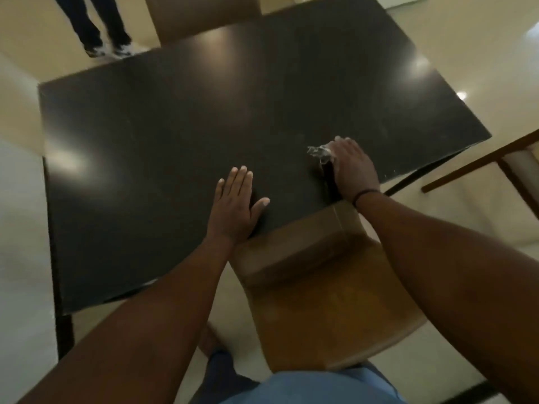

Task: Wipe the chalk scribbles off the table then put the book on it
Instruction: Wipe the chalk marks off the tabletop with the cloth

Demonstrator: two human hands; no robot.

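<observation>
our left hand [234, 199] lies flat, palm down, fingers straight and close together, thumb spread out to the right. its forearm runs back toward us, down and to the left. our right hand [351, 167] is also palm down, further forward and to the right, its fingers bent over and pressing down at the tips. a thin dark band circles the right wrist. the right forearm stretches back to the lower right. both arms are bare.

Both hands rest on the table [175, 126]; left hand [233, 202] flat, right hand [350, 167] on a wipe [319, 151].
</observation>
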